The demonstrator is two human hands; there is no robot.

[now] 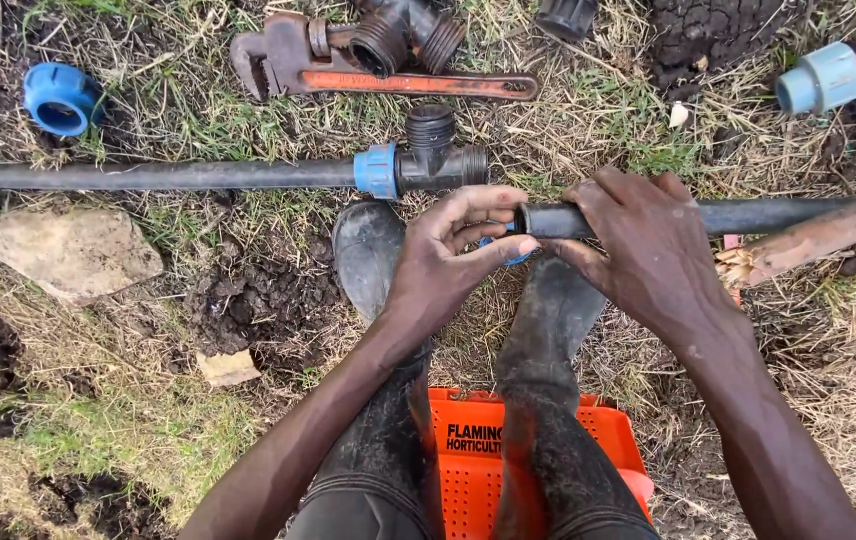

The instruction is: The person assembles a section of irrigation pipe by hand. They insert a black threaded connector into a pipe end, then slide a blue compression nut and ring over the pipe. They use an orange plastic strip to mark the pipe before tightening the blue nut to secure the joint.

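Far to the left of the left hand (458, 250), a loose blue cap (62, 98) lies on the grass (198, 130), and a long black pipe (163, 175) runs toward a blue-collared tee fitting (426, 160) just above that hand. Beyond the fitting rests a red pipe wrench (388, 72). The left hand's fingers are curled together, pinching a blue ring (516, 256) at the end of a second black pipe (758, 214). The right hand (648, 250), touching the left, is clamped around this pipe. Below both hands stand muddy boots (373, 250) and an orange crate (473, 455).
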